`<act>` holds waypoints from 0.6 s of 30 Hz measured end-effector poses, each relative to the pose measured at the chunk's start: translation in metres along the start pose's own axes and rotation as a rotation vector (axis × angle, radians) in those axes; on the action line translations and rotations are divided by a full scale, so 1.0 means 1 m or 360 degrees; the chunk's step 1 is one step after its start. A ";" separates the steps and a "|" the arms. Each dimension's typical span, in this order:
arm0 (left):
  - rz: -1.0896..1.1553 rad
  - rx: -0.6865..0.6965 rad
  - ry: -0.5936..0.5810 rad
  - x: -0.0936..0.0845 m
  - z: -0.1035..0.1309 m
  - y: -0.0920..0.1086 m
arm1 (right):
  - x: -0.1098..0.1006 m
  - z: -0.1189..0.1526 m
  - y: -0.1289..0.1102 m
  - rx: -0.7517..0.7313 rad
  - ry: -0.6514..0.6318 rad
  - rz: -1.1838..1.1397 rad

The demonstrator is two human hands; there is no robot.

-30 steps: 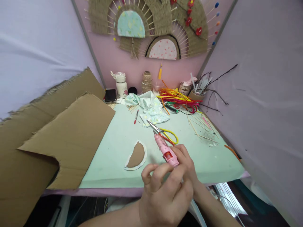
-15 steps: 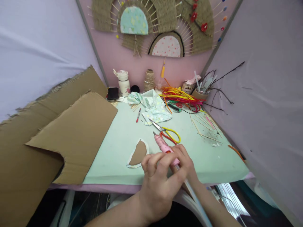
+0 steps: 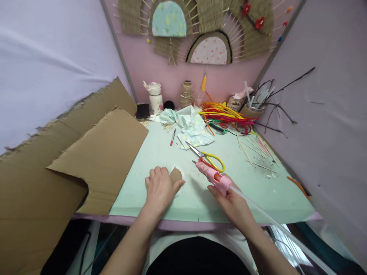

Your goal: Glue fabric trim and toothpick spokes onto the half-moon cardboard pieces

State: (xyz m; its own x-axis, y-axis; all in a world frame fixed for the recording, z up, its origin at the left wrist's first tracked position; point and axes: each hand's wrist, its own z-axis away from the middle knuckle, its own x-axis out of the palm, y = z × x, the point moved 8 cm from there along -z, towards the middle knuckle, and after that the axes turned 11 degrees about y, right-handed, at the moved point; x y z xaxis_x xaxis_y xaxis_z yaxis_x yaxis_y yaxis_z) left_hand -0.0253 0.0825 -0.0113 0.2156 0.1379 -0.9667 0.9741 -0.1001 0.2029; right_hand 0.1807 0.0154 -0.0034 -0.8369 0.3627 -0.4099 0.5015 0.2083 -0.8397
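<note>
My left hand rests over the left part of a small half-round cardboard piece with a pale fabric edge, lying on the green tabletop. Its thumb is apart from the fingers and touches the piece's right side; the hand hides much of the piece. My right hand is wrapped round a pink glue gun, whose nozzle points up and left. A long translucent glue stick runs out of its back. Just beyond the gun lie scissors with yellow and red handles, their blades slightly apart.
Large cardboard sheets cover the left side. Along the back are a white bottle, twine, crumpled fabric and coloured pipe cleaners. Thin sticks lie at the right, below a pot of twigs.
My left hand has left the glue gun and moved left onto the cardboard piece. The gun remains in my right hand, turned more sideways. The view has shifted slightly.
</note>
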 end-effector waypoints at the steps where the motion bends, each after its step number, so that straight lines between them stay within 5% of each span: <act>1: 0.0015 -0.0002 -0.0011 0.002 -0.002 0.001 | -0.001 0.001 0.003 0.0031 0.0009 0.0010; 4: 0.0331 -0.0057 -0.0080 0.005 -0.004 -0.001 | -0.006 0.003 0.007 0.0117 0.0072 -0.0016; 7: 0.1068 -0.0199 -0.0208 0.008 -0.005 -0.002 | -0.010 0.003 0.002 0.0183 0.0071 -0.0095; 12: 0.2416 -0.0455 -0.0836 0.023 0.007 0.031 | -0.022 0.002 -0.013 0.0218 0.0056 -0.0106; 18: 0.2770 -0.0675 -0.0927 0.032 0.015 0.046 | -0.033 0.008 -0.005 0.0205 0.0012 0.0069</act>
State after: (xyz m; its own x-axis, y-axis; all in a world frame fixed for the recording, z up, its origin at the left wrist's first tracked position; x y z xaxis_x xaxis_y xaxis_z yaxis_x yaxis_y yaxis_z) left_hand 0.0254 0.0678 -0.0356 0.8913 -0.1521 0.4271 -0.3077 0.4890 0.8162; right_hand 0.2040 -0.0049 0.0117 -0.8130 0.3758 -0.4447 0.5046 0.0739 -0.8602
